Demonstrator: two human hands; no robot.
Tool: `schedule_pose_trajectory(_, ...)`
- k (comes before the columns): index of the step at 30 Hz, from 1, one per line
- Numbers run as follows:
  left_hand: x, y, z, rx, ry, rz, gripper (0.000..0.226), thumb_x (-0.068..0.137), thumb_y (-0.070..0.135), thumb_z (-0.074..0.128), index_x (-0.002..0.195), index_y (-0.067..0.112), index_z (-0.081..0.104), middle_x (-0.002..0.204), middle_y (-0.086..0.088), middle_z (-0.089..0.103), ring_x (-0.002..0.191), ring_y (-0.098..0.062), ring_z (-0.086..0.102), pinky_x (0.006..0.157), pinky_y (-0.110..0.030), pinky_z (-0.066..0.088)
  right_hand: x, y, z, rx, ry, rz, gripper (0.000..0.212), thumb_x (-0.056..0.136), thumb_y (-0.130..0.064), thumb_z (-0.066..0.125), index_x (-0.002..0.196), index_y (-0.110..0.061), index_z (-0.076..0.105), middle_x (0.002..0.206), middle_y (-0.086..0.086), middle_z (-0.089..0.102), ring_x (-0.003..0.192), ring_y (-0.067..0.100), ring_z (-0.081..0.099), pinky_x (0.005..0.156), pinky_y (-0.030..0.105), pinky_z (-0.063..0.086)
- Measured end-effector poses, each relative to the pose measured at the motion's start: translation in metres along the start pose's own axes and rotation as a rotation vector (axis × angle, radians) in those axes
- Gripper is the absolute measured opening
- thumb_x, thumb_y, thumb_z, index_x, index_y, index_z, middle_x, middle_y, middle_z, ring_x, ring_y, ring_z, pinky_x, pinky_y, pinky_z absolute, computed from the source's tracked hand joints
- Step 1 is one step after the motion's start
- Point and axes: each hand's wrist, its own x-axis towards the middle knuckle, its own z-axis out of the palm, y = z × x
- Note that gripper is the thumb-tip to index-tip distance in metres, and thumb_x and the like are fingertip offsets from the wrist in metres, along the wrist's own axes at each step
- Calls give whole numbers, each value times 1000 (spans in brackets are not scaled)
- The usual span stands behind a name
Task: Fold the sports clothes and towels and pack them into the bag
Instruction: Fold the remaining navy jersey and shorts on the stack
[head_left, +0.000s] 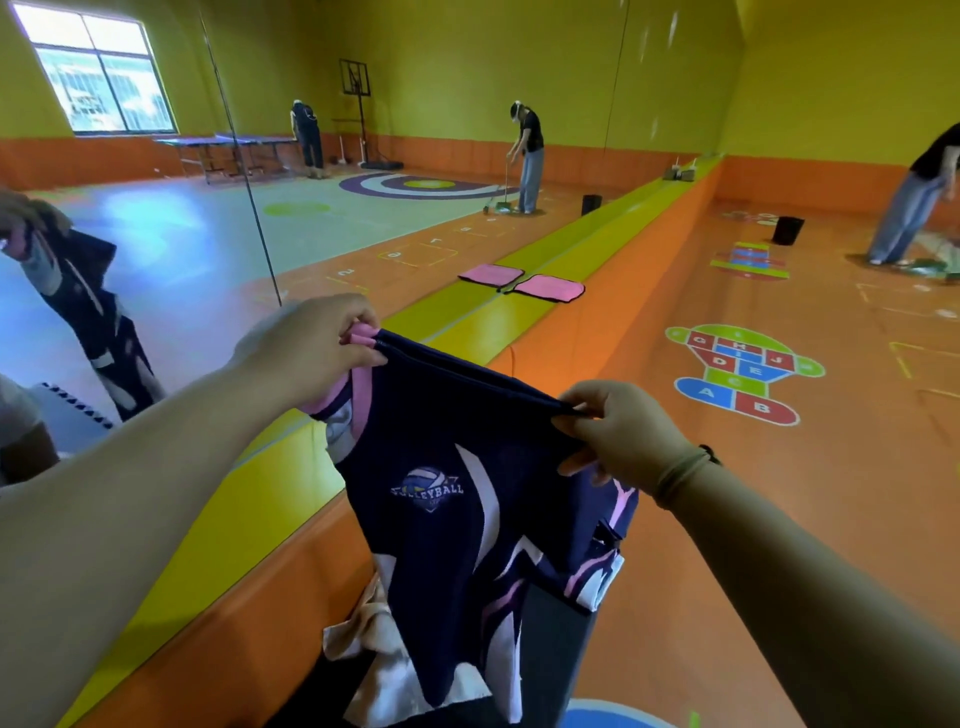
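The person is holding a navy blue sports jersey with pink and white stripes up in the near middle, hands apart, the left hand pinching its top left corner and the right hand gripping its top right edge, while a folded pink towel is lying farther off on the yellow-topped ledge.

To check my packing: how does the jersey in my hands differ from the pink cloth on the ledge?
The jersey hangs in the air, pinched by the left hand and right hand; the pink cloth lies flat on the ledge. The jersey is navy with a logo; the pink cloth is plain with dark edging. Both are fabric.
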Motion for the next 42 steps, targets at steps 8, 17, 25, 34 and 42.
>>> schedule_pose_trajectory(8,6,1,4,-537,-57,-210,18,93,12,57,102,20,44,88,-2,55,44,-23,65,40,-37,52,-9,-9,-5,115,-67,39,11,91,-13,58,94,-3,62,83,21,66,55,15,67,53,27,58)
schedule_pose_trajectory(17,64,13,54,-605,-90,-206,9,93,14,57,98,10,51,80,-13,60,48,-14,65,56,-34,57,46,44,-40,213,-142,261,16,91,-15,59,104,-5,59,92,21,67,63,23,69,60,32,60)
schedule_pose_trajectory(25,190,38,147,-587,-84,-232,11,92,11,58,92,7,48,84,-17,54,54,-17,65,55,-27,59,180,119,-102,25,233,139,24,87,-23,64,92,0,64,84,22,66,71,35,66,75,47,57)
schedule_pose_trajectory(34,311,102,201,-661,124,-86,19,85,25,67,79,29,50,87,-6,57,91,-32,63,83,-55,54,295,143,-218,-234,587,-100,24,88,-30,62,81,-7,62,69,9,53,69,24,46,59,32,30)
schedule_pose_trajectory(42,297,102,253,-788,78,-39,12,77,31,71,79,36,60,82,0,54,85,-19,55,89,-55,48,291,195,-243,-313,603,-321,14,87,-20,65,87,-6,67,74,6,57,70,21,49,59,24,28)
